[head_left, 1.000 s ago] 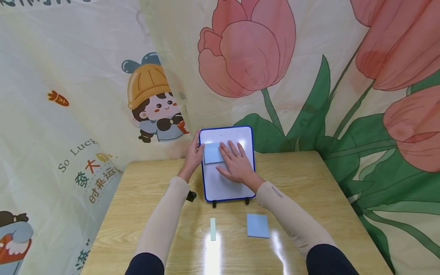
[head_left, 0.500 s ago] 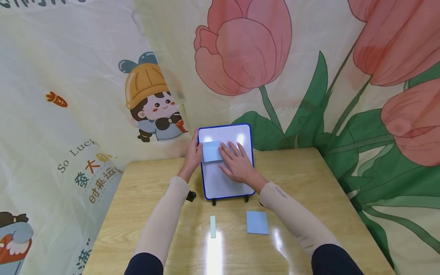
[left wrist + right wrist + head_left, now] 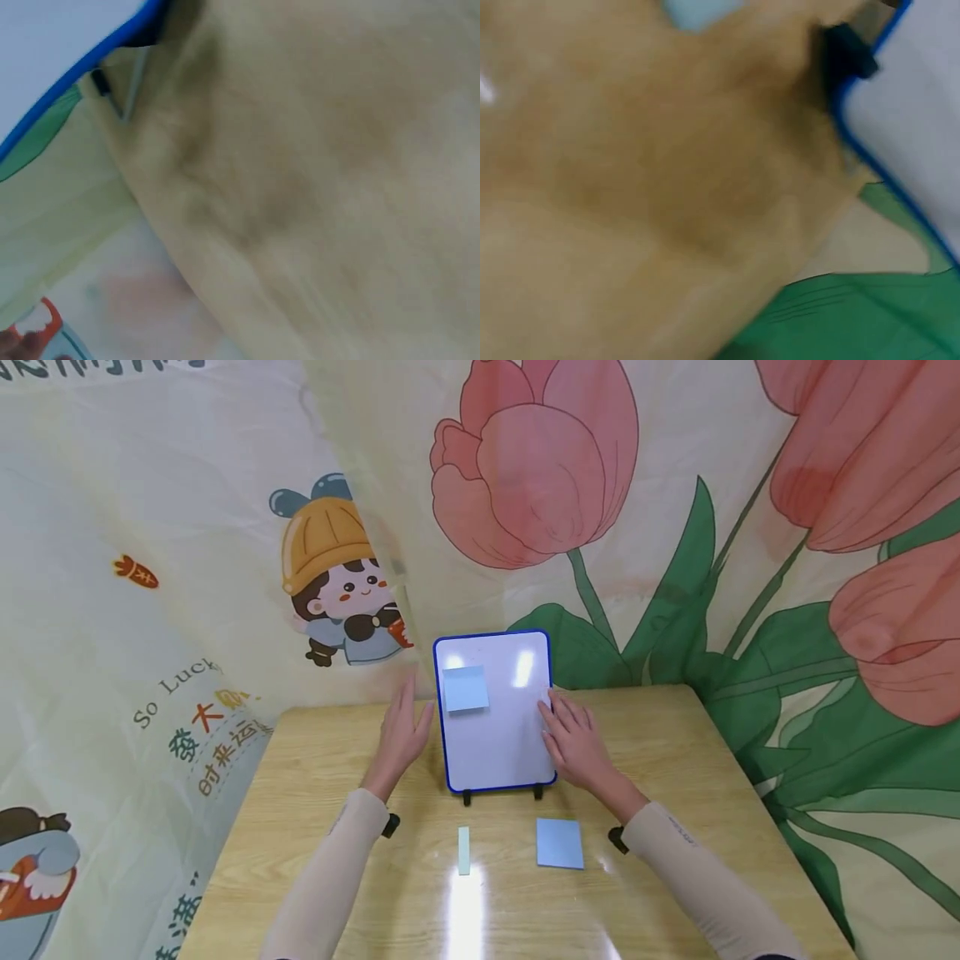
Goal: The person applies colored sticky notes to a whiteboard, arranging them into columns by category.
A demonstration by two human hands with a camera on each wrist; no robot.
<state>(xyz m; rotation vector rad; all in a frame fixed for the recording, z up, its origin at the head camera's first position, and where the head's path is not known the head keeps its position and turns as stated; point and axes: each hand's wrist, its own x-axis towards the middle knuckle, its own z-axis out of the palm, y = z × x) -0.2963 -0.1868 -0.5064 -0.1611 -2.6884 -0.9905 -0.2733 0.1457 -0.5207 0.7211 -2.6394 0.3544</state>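
Note:
A small whiteboard with a blue frame stands propped on black feet at the back of the table. One light blue sticky note is stuck to its upper left. My left hand is just left of the board, fingers extended, holding nothing. On the other side, my right hand has its fingertips at the board's right edge, fingers relaxed. Neither hand shows in its own wrist view; the left wrist view catches the blue board edge, the right one the board's corner and a black foot.
On the wooden table, a blue sticky note pad lies front right of the board. A narrow pale green strip lies front left of it. Behind the table hangs a printed cloth with tulips.
My right hand has come off the sticky note and moved right to the board's edge. My left hand has released the board's left edge and drawn away left. The note stays on the board.

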